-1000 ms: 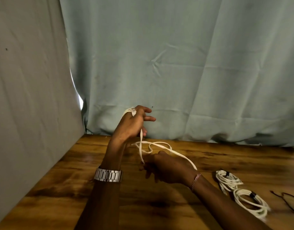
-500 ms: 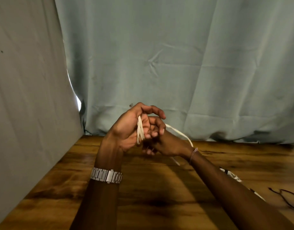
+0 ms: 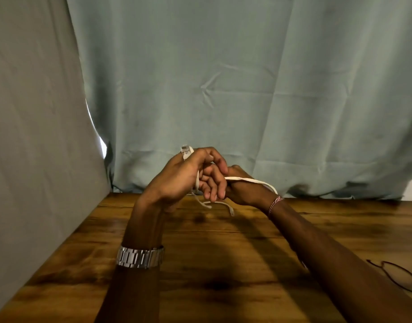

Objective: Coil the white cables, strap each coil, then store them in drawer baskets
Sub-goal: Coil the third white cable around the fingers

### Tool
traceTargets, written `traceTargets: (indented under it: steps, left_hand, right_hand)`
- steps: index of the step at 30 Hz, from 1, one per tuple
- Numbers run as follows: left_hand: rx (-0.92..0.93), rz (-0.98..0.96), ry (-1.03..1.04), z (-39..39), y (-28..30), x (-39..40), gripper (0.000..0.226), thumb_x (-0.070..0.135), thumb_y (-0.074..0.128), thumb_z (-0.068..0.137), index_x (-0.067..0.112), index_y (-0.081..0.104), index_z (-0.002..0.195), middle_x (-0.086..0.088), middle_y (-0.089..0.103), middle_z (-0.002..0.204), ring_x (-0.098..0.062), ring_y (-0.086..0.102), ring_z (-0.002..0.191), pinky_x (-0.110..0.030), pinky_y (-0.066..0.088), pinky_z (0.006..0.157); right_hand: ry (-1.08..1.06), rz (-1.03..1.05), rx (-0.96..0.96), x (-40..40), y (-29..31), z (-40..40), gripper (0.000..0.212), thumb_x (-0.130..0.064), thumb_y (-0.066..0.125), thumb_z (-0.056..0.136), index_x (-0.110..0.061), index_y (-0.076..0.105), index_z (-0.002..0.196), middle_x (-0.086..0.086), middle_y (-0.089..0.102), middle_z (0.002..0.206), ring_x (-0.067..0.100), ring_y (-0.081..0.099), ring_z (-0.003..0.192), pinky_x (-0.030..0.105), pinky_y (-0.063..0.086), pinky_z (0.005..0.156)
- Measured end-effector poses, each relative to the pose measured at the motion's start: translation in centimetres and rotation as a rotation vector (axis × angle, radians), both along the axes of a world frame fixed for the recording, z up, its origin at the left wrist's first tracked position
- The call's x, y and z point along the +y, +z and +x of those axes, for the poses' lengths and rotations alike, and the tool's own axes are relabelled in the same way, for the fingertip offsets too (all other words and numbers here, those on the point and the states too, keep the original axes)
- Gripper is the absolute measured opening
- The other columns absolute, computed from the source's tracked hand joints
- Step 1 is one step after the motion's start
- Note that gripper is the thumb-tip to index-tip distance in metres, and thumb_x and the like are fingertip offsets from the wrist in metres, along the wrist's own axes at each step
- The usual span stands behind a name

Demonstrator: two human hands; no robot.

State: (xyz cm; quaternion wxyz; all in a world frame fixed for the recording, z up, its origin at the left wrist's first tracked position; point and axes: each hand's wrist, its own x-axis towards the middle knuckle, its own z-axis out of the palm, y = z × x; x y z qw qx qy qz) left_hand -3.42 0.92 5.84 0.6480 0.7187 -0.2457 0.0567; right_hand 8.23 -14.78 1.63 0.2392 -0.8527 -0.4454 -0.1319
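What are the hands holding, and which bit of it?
The left hand grips the white cable at its wound loops, the plug end poking out on top. The right hand holds the strand just beside them.

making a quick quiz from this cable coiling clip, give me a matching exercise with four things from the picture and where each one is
Things:
1. white cable
2. metal watch
3. braided bracelet
4. dark thin cord

Places:
A. on the right wrist
B. lying on the wooden table at the right edge of the view
C. on the left wrist
D. held between the left hand and the right hand, above the table

Pairs: 1-D, 2-C, 3-A, 4-B
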Motion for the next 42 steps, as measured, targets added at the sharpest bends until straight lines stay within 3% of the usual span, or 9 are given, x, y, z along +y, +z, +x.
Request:
traceTargets:
  steps: [6, 11, 15, 18, 23, 28, 35, 39, 42]
  left_hand:
    - [0.089, -0.171, -0.134, 0.3, 0.2, -0.6, 0.035, 0.011, 0.021, 0.096, 0.000, 0.053, 0.088, -0.024, 0.059, 0.061, -0.022, 0.051, 0.044, -0.022, 0.040, 0.042]
    - [0.119, -0.256, -0.144, 1.0, -0.1, -0.6, 0.034, 0.011, 0.022, 0.093, 0.000, 0.054, 0.087, -0.023, 0.061, 0.063, -0.023, 0.054, 0.047, -0.025, 0.042, 0.046]
    - [0.109, -0.266, -0.117, 1.2, -0.2, -0.4, 0.034, 0.011, 0.023, 0.093, 0.000, 0.054, 0.088, -0.023, 0.062, 0.064, -0.023, 0.054, 0.049, -0.027, 0.043, 0.049]
    - [0.105, -0.262, -0.104, 1.3, -0.3, -0.4, 0.034, 0.012, 0.023, 0.093, 0.000, 0.055, 0.088, -0.023, 0.062, 0.065, -0.024, 0.054, 0.050, -0.028, 0.043, 0.050]
    - [0.109, -0.308, -0.053, 1.4, -0.3, -0.5, 0.034, 0.011, 0.023, 0.093, 0.002, 0.055, 0.085, -0.022, 0.060, 0.063, -0.024, 0.053, 0.050, -0.027, 0.043, 0.049]
    - [0.075, -0.343, 0.036, 1.8, -0.4, -0.2, 0.034, 0.010, 0.024, 0.093, 0.003, 0.056, 0.085, -0.020, 0.061, 0.063, -0.023, 0.051, 0.053, -0.028, 0.042, 0.051]
    - [0.121, -0.426, -0.031, 2.1, -0.4, -0.4, 0.033, 0.014, 0.025, 0.092, 0.003, 0.055, 0.084, -0.018, 0.060, 0.062, -0.025, 0.050, 0.058, -0.028, 0.041, 0.054]
    - [0.225, -0.299, -0.243, 0.9, 0.2, 0.1, 0.032, 0.026, 0.033, 0.086, 0.004, 0.056, 0.083, -0.020, 0.059, 0.060, -0.021, 0.051, 0.048, -0.024, 0.043, 0.047]
    - [0.313, -0.268, -0.355, 0.5, 0.3, 0.0, 0.033, 0.025, 0.032, 0.085, 0.001, 0.054, 0.084, -0.022, 0.059, 0.059, -0.020, 0.054, 0.042, -0.020, 0.045, 0.041]
  right_hand:
    - [0.063, 0.019, 0.193, 0.5, -0.6, -1.8, 0.013, -0.006, 0.061, 0.098, 0.001, 0.071, 0.101, 0.008, 0.073, 0.088, 0.022, 0.070, 0.072, 0.033, 0.059, 0.067]
    - [0.102, -0.078, 0.174, 0.6, -1.2, -2.9, 0.021, -0.008, 0.057, 0.100, 0.001, 0.069, 0.114, -0.003, 0.063, 0.088, 0.000, 0.057, 0.068, 0.006, 0.045, 0.066]
    - [0.131, -0.108, 0.135, 0.8, -1.2, -3.2, 0.026, -0.020, 0.058, 0.101, -0.003, 0.070, 0.117, 0.007, 0.071, 0.104, 0.008, 0.060, 0.080, 0.014, 0.046, 0.076]
    - [0.146, -0.138, 0.159, 0.8, -1.2, -3.2, 0.026, -0.022, 0.057, 0.102, -0.005, 0.070, 0.116, -0.002, 0.070, 0.098, -0.003, 0.060, 0.072, 0.010, 0.048, 0.074]
    - [0.165, -0.165, 0.322, 0.8, -1.2, -3.4, 0.021, -0.031, 0.056, 0.103, -0.019, 0.073, 0.109, 0.001, 0.077, 0.092, 0.016, 0.073, 0.074, 0.043, 0.060, 0.081]
    - [0.162, -0.188, 0.469, 0.5, -1.6, -4.2, 0.024, -0.033, 0.057, 0.102, -0.019, 0.070, 0.117, 0.005, 0.076, 0.096, 0.024, 0.072, 0.078, 0.042, 0.061, 0.078]
    - [0.250, -0.119, 0.593, 1.0, -2.5, -5.6, 0.011, -0.028, 0.050, 0.105, -0.026, 0.059, 0.100, 0.008, 0.075, 0.097, 0.037, 0.073, 0.079, 0.050, 0.060, 0.073]
    - [0.158, 0.046, 0.657, 0.6, -2.6, -4.5, 0.043, -0.025, 0.048, 0.106, -0.002, 0.039, 0.140, -0.001, 0.079, 0.092, 0.029, 0.075, 0.075, 0.045, 0.062, 0.073]
    - [0.115, 0.214, 0.741, 1.0, -2.3, -4.0, 0.052, -0.016, 0.050, 0.105, -0.012, 0.027, 0.152, 0.011, 0.076, 0.107, 0.037, 0.075, 0.078, 0.044, 0.063, 0.065]
